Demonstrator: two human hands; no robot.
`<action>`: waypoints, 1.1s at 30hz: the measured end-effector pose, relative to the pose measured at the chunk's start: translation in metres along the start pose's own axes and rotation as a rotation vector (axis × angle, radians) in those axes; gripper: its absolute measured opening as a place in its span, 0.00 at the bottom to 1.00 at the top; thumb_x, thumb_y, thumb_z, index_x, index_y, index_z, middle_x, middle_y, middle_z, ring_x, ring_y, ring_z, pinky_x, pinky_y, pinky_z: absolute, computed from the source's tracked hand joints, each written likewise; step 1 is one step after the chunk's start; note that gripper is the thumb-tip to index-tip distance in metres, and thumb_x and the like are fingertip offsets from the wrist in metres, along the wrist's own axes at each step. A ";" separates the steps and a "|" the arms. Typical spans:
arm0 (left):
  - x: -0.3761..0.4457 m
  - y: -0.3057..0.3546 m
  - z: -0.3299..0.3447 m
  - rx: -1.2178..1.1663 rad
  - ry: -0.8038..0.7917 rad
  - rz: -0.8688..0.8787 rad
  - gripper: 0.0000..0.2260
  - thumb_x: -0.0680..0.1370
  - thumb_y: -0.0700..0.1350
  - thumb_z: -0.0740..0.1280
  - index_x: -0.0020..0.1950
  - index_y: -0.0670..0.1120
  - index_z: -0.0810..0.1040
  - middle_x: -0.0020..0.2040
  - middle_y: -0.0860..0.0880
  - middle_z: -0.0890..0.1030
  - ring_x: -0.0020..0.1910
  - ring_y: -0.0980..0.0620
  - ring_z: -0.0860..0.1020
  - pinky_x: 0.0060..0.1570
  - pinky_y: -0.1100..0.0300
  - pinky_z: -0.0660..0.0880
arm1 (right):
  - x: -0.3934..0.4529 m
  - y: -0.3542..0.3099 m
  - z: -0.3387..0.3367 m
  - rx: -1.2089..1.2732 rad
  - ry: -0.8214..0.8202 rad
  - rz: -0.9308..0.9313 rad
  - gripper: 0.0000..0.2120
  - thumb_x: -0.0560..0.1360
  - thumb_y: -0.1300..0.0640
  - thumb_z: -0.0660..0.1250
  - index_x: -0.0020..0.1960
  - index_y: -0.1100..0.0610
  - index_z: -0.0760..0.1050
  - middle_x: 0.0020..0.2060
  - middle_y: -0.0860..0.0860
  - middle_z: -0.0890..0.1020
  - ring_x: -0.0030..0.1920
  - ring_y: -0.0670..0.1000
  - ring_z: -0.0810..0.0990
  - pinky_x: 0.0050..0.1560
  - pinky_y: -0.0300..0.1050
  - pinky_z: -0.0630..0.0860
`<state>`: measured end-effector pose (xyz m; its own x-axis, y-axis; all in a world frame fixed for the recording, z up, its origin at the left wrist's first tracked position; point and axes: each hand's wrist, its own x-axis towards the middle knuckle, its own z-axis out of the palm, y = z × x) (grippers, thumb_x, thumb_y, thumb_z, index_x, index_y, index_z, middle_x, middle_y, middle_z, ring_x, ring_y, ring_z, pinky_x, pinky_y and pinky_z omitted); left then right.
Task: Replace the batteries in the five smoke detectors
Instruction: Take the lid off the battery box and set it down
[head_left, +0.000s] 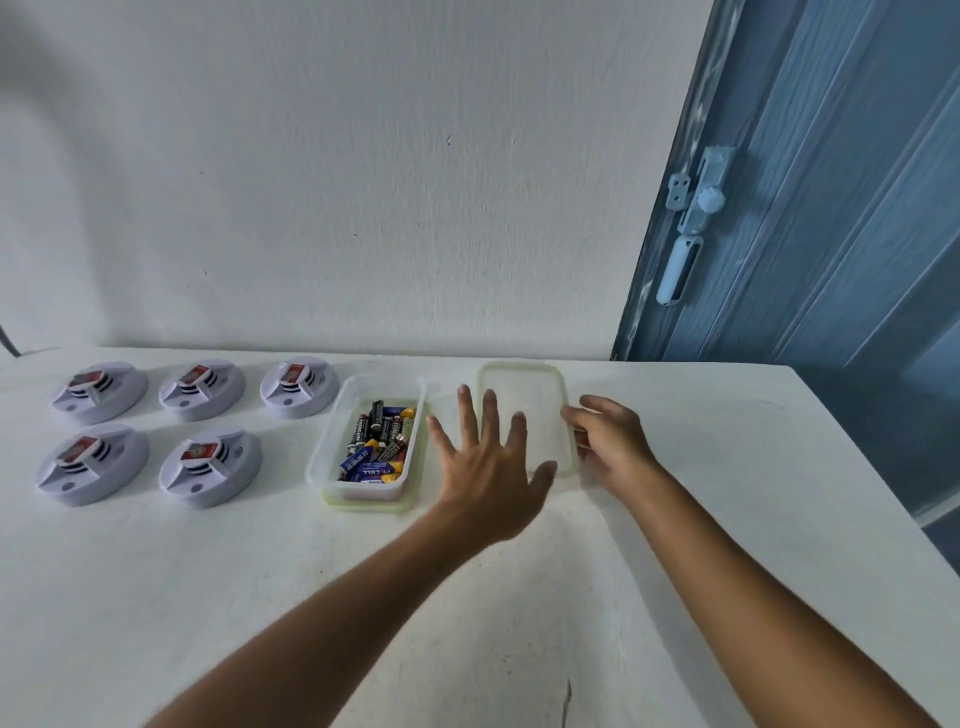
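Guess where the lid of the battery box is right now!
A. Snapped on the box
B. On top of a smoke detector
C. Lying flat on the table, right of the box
C: the clear lid lies flat on the table, right of the open battery box.

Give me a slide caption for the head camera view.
Five smoke detectors beside an open battery box; right hand sets its lid down.
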<state>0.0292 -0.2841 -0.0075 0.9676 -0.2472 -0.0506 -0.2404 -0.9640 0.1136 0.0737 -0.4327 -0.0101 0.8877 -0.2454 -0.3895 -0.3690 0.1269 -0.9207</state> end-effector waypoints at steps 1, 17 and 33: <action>-0.004 0.005 0.004 -0.032 -0.006 -0.034 0.34 0.79 0.66 0.45 0.79 0.48 0.47 0.78 0.40 0.37 0.73 0.37 0.28 0.66 0.30 0.34 | 0.002 -0.001 -0.001 -0.034 0.005 -0.003 0.23 0.74 0.60 0.71 0.67 0.60 0.71 0.56 0.59 0.80 0.52 0.58 0.81 0.45 0.47 0.80; 0.031 -0.038 -0.024 -0.121 -0.053 0.115 0.23 0.81 0.57 0.58 0.75 0.54 0.63 0.79 0.42 0.55 0.78 0.44 0.48 0.72 0.36 0.47 | -0.058 0.038 0.035 0.653 0.030 0.305 0.25 0.69 0.69 0.73 0.64 0.65 0.70 0.55 0.64 0.77 0.53 0.61 0.79 0.47 0.55 0.82; 0.040 -0.059 -0.024 -0.257 -0.086 0.256 0.23 0.79 0.55 0.63 0.74 0.54 0.66 0.79 0.47 0.55 0.78 0.50 0.50 0.74 0.45 0.46 | -0.073 0.049 0.054 0.771 0.032 0.274 0.23 0.74 0.62 0.71 0.66 0.62 0.69 0.59 0.61 0.77 0.54 0.57 0.79 0.48 0.47 0.79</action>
<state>0.0838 -0.2345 0.0073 0.8659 -0.4953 -0.0706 -0.4361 -0.8164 0.3786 0.0053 -0.3568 -0.0257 0.7813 -0.1354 -0.6093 -0.2684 0.8085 -0.5237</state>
